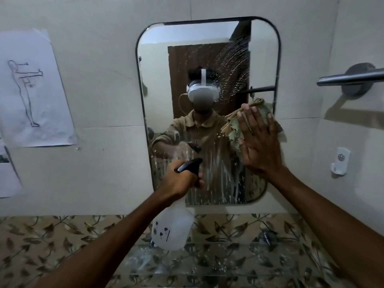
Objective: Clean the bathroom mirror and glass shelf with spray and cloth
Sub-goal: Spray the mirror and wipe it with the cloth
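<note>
Right hand (257,140) flat, pressing the frayed olive cloth (234,125) at the rounded mirror's (158,80) right edge, left hand (180,179) clamped on the translucent spray bottle (172,229); runs could drip onto the clear glass shelf (228,260) below.

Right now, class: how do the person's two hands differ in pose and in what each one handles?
The left hand is curled shut round the spray bottle, gripping its black trigger head; the right hand lies flat with fingers spread, pressing the cloth. The left hand is lower, the right hand higher at the mirror's right edge. Both reach toward it.
</note>
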